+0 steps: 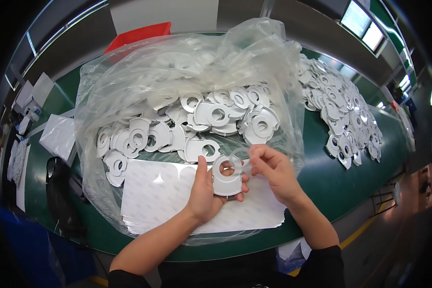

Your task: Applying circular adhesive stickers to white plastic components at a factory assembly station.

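A white flat plastic part point(227, 187) with a rounded top and a large round hole lies across the fingers of my left hand point(202, 194), its thumb along the edge. Between the thumb and fingertips of my right hand point(277, 173) is a thin translucent ring point(245, 168) with a tab. The ring overlaps the upper right of the part's hole; whether it touches the part I cannot tell. Beneath both hands lies a stack of glossy white sheets point(163, 197). Just beyond them, a heap of similar white parts point(204, 114) sits in a large clear plastic bag point(254, 53).
The green table point(336, 197) carries a second heap of white parts point(338, 105) at the right. A red bin point(141, 36) stands behind the bag. To the left are a white wrapped packet point(58, 134) and a black item point(60, 192) near the table's edge.
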{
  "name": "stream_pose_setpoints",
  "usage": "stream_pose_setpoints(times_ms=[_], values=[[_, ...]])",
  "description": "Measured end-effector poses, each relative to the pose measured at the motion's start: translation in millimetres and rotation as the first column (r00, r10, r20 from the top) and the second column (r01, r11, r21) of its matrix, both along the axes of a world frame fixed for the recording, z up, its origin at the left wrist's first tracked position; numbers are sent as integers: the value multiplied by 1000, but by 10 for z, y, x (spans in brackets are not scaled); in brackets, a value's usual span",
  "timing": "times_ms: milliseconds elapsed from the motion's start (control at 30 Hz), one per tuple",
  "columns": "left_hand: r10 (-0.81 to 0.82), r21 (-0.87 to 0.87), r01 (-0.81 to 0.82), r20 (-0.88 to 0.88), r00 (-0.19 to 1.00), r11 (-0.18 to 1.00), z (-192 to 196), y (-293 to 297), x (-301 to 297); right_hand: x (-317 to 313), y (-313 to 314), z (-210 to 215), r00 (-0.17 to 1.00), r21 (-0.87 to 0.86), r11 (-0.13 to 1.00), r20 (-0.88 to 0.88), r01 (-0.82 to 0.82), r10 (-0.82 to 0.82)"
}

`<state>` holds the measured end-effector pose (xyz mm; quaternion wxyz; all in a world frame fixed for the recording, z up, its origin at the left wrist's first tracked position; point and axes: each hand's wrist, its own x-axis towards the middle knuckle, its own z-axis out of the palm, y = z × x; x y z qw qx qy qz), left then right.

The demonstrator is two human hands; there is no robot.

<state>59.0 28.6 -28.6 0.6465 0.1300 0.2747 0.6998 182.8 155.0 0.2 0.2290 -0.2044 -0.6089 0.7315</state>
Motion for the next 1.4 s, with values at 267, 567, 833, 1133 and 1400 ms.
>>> stream_pose_setpoints(times_ms=[267,567,833,1133,1400], values=[[21,10,-21,-18,1000,1000,-1,0,10,-78,-83,-117,994,29,994,31,-109,108],[16,26,-16,-21,1000,1000,-8,4,7,-67,-71,-118,993,88,989,31,-119,117],[18,27,-18,-6,1000,999,1,-1,8,-67,-80,-101,992,70,990,41,-121,119],[15,31,-15,1,1000,999,-20,-1,4,-69,-85,-114,993,67,991,33,-119,117],[13,36,-14,15,1000,999,-19,2,6,-70,-99,-108,994,89,991,29,-103,101]])
